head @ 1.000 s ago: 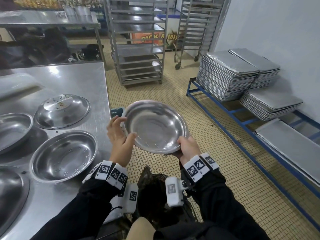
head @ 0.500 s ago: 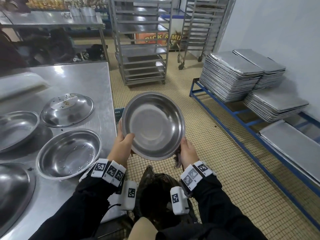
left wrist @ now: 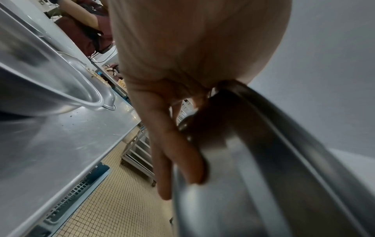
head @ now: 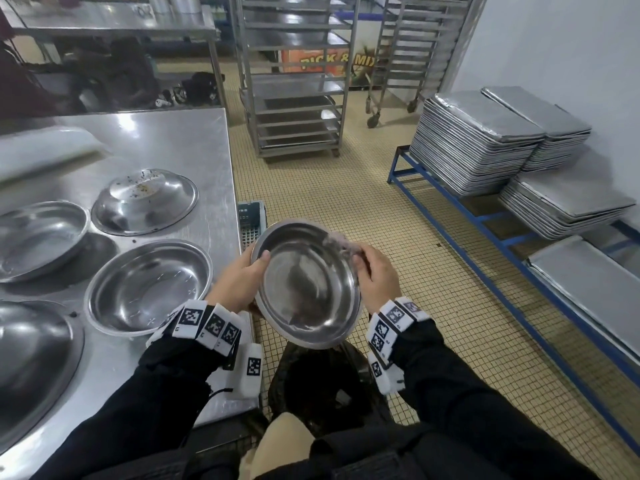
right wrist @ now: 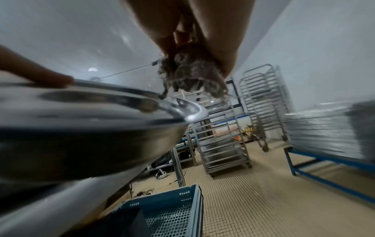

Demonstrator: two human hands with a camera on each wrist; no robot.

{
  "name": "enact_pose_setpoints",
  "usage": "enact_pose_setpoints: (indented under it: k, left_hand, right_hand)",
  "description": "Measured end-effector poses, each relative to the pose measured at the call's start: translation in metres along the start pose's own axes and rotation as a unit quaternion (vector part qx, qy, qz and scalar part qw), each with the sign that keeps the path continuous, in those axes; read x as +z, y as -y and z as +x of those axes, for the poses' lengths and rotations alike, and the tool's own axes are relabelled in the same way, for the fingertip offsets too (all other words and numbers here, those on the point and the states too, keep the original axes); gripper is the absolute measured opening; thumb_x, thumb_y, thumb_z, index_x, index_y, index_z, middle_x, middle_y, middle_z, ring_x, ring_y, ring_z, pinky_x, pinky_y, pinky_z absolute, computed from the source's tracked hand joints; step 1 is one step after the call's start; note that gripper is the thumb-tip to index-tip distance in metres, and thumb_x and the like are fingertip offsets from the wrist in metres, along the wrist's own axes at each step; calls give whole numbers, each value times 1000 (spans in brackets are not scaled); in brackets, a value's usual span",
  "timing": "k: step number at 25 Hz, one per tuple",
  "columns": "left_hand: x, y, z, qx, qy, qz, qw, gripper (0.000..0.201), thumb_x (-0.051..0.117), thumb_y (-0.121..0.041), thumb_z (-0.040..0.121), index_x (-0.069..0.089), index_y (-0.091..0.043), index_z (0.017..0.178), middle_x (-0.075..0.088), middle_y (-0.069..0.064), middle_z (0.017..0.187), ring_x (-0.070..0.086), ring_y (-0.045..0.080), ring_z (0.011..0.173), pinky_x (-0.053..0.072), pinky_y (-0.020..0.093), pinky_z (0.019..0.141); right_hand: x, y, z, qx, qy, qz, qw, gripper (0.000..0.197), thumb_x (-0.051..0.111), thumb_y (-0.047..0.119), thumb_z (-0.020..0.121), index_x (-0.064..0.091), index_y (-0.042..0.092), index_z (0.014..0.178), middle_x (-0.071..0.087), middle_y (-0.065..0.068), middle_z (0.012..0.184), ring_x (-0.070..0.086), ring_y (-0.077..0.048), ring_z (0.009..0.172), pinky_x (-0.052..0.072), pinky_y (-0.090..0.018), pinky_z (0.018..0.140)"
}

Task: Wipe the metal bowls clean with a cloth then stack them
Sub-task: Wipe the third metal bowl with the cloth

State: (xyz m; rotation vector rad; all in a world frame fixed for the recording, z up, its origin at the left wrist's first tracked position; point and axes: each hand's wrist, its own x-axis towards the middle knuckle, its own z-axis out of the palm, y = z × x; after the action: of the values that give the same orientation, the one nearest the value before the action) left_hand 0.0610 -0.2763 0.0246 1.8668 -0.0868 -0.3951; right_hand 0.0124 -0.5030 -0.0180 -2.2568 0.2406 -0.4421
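since the earlier frames the held bowl [head: 306, 284] has been lowered and tilted toward the person, and the right hand [head: 377, 276] has been brought from under the near rim up to the far right rim, with a cloth [head: 341, 244] now seen at its fingers. the bowl is held in the air beside the counter [head: 180, 147], above the tiled floor [head: 398, 216], its open side facing up and toward the person. its left rim is gripped by the left hand [head: 242, 284], with the thumb laid over the rim and the fingers [left wrist: 194, 160] spread along the underside, as shown in the left wrist view. a bunched greyish cloth is pinched in the curled fingers of the right hand at the bowl's upper right rim; in the right wrist view the cloth [right wrist: 192, 75] hangs just above the rim. on the counter four more bowls are seen: an upturned bowl [head: 145, 200] with crumbs on its base, an open bowl [head: 149, 287] just beside the left wrist, another open bowl [head: 38, 237] at the left edge, and a large one [head: 31, 362] cut off at the lower left. a blue crate [right wrist: 168, 213] is seen on the floor below the counter's edge. stacked trays [head: 478, 147] are set on a blue frame along the wall, and wheeled racks [head: 294, 74] stand farther back.
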Motion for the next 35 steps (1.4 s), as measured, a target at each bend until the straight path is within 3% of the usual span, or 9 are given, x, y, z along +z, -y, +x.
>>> enact_pose_setpoints:
  k: [4,6,9,12,19,24,29,32,35]
  left_hand:
    - [6,-1,-2,7,45,24,999,22,40,-41,101,49,-38,120,66,-1,76,66,16,60,52,31,54]
    - [8,-1,0,35,47,19,998,24,41,-40,100,51,-37,122,68,0,89,69,18,75,54,31,61]
    - [12,3,3,72,36,-18,997,27,42,-36,101,51,-33,126,67,-3,109,66,13,99,53,31,85]
    - [15,2,3,87,-7,-60,994,31,40,-30,101,47,-26,132,64,-10,106,65,-3,90,53,17,76]
    - [26,-4,7,128,-108,-29,986,40,39,-31,103,44,-16,139,60,-7,104,59,12,98,49,15,74]
    - [20,-10,6,108,-150,-95,978,34,37,-27,104,40,-24,138,56,-13,105,53,-4,92,41,-1,65]
    - [-17,-1,-1,19,-211,-190,959,56,45,-59,89,27,-45,140,54,-1,128,57,30,116,47,53,97]
    - [-44,1,-18,-22,-230,-245,942,63,46,-58,92,14,-45,145,55,2,120,64,33,104,56,52,83]
    - [-89,3,-42,-15,-272,-197,942,59,46,-39,98,14,-36,148,53,6,128,61,35,109,56,49,84]
  right_hand:
    - [12,3,20,-174,74,-92,978,30,54,20,93,60,8,120,48,-8,122,51,-15,104,44,-25,95]
    - [18,-5,19,-207,81,-173,960,29,57,18,91,63,7,116,52,-10,120,52,-25,107,46,-36,96]
    - [22,-13,8,-181,51,-213,959,29,55,15,89,62,7,116,58,-11,118,53,-31,105,47,-43,93]
    - [25,-14,-6,-140,42,-168,975,29,52,19,92,60,7,116,58,-10,114,53,-29,102,49,-40,89]
    - [30,7,-28,-159,170,-75,970,30,44,30,90,63,11,104,59,0,99,51,-14,93,42,-27,83]
    - [9,3,-29,91,39,37,994,24,41,34,94,61,21,93,63,6,88,59,-12,77,49,-24,67]
    - [14,61,-15,239,122,188,945,51,25,56,96,31,25,137,54,7,116,56,-16,96,51,-33,83]
    - [36,105,-10,224,152,291,918,52,50,43,94,25,31,139,55,1,119,62,-16,83,55,-23,58]
    - [74,145,-5,221,167,338,899,67,61,14,88,24,35,139,58,-6,111,66,-20,78,58,-30,62]
